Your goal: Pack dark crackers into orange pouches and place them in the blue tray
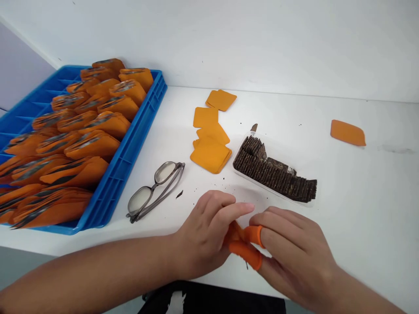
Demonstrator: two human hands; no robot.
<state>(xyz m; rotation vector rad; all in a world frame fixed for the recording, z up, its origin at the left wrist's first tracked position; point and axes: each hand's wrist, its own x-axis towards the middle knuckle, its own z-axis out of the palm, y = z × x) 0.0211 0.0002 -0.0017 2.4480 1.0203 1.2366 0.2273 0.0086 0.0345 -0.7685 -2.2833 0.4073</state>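
Dark item (196,301) at bottom edge, nearest the camera, can't tell what it is. Just above it, both hands meet over the front edge of the white table (360,196). Left hand (204,233) curled, fingers pressed together, pinching a small orange piece (236,235) with the right hand (294,250). Right hand wears orange finger cots (252,244) on thumb and forefinger; those tips press on the same orange piece. Piece is held between the two hands, just above the table, mostly hidden by fingers.

Left of hands: folded eyeglasses (155,189) lying on the table, close to the blue tray (131,152). Tray packed with rows of filled orange sleeves (88,146), dark contents showing at the openings.

Beyond the hands: clear shallow container (238,168) holding a row of dark brown square pieces (275,172) standing on edge, a few leaning at the left end. Dark crumbs scattered around.

Just left of it: loose pile of empty orange sleeves (211,150), more trailing back to a small stack (221,99) near the wall. One lone orange sleeve (347,132) far right, well apart.
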